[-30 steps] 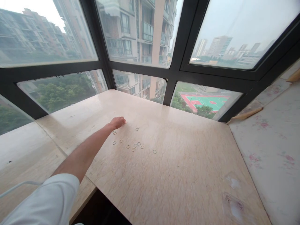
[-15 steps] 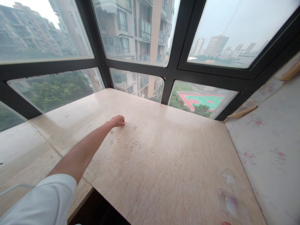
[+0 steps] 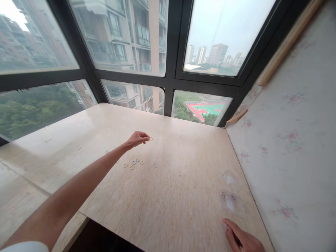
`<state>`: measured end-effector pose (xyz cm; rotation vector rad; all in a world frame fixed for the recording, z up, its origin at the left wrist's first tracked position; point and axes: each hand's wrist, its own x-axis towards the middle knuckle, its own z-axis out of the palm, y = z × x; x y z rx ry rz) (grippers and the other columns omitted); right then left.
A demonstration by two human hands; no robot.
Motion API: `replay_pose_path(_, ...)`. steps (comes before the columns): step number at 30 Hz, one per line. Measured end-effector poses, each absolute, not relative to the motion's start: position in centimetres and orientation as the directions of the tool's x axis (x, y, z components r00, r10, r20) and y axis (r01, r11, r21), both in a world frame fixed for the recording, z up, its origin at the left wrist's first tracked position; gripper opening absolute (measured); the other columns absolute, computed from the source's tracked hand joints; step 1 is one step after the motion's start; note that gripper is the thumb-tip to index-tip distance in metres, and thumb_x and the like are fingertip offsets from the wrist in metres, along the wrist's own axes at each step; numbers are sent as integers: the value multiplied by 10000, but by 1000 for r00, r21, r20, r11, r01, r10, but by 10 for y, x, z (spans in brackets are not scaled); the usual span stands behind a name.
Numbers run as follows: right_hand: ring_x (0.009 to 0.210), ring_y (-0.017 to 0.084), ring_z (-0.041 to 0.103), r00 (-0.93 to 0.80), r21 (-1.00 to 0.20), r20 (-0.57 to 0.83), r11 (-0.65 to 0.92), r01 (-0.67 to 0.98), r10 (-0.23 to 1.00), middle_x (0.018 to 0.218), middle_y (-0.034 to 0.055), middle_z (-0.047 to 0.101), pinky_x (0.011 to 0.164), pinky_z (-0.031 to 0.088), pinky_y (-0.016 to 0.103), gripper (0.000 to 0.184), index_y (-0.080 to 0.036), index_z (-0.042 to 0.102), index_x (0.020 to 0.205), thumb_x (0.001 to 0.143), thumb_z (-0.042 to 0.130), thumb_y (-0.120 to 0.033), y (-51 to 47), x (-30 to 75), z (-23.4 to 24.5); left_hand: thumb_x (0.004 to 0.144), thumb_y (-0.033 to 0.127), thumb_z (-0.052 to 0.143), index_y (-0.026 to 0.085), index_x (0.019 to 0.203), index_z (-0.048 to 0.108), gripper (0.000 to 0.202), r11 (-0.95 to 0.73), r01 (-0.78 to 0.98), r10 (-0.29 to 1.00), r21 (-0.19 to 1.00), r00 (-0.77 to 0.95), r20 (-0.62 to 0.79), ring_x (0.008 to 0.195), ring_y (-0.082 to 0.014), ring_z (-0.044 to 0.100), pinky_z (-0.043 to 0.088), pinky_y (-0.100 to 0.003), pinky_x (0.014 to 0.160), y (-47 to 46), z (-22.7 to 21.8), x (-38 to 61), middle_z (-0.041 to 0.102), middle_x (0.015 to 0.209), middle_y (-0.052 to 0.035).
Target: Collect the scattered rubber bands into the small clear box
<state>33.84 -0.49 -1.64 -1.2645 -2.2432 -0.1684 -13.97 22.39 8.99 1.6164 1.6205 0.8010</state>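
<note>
We judge pickup under way: left hand (image 3: 136, 139) pinches small ring (image 3: 151, 139); right hand (image 3: 243, 238) rests loosely on marble sill (image 3: 183, 196). Next: precise pinch among loose rings (image 3: 135, 163).

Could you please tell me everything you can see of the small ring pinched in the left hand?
The small ring is a thin, pale gold hoop, metal by its look, open in the middle. It sits at the fingertips of the left hand, pinched between thumb and fingers, held just above the marble sill, beyond the loose rings lying flat there. Finer detail is too small to tell.
</note>
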Motion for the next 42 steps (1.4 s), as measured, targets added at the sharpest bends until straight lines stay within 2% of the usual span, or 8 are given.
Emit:
replay_pose_path(7,416,103,577,-289,-246,524,467,849,801,533,37,627,457,424,178,362,-114,727,891,932,391,-243,-9,325,-9,694,383,673,122,728,674,263,-62,339,977,939,211,-11,557,-89,502,370,-199,515,203,107,-32,590,587,-11)
replay_pose_path(11,449,129,595,-242,-315,464,414,854,852,544,32,632,481,429,205,336,-130,706,911,917,384,-227,-10,321,-5,683,372,678,129,725,668,247,-82,171,952,982,305,27,537,-72,477,373,-197,503,188,113,36,643,684,-37)
replay_pose_path(16,490,140,610,-163,-404,407,338,850,899,574,20,650,516,414,223,296,-168,694,928,891,404,-213,-11,319,-1,705,341,635,134,760,675,218,-150,155,877,977,476,59,543,-82,490,375,-198,495,169,114,116,650,694,-48)
replay_pose_path(20,511,137,617,-111,-469,365,286,836,924,596,12,663,541,399,224,283,-193,693,930,861,419,-192,-11,317,2,735,286,587,161,776,695,170,-385,283,792,879,590,157,537,-92,486,352,-204,483,158,103,161,642,679,-38)
replay_pose_path(25,547,145,640,-76,-504,326,241,829,942,627,8,680,558,389,222,277,-209,696,920,818,441,-175,-10,316,4,739,198,567,202,754,694,127,-653,408,657,638,724,210,636,-120,557,412,-256,628,155,86,191,679,821,-37)
replay_pose_path(30,544,139,636,-74,-513,315,236,825,946,623,4,678,558,387,212,275,-208,695,917,812,444,-166,-10,317,5,778,208,551,213,789,700,150,-732,463,594,500,793,136,683,-149,588,401,-267,634,151,69,205,682,845,-49)
replay_pose_path(38,570,141,649,-74,-514,321,240,824,944,661,7,695,580,401,215,276,-212,693,927,815,446,-158,-9,317,3,849,244,530,227,714,694,213,-804,433,511,408,854,100,710,-153,595,374,-257,607,147,54,211,678,869,-46)
replay_pose_path(42,588,142,655,-72,-516,309,231,825,948,679,12,700,595,405,213,274,-210,693,928,815,449,-155,-10,318,3,878,248,503,222,684,675,260,-802,430,519,414,846,126,721,-148,584,358,-247,597,147,55,208,660,853,-37)
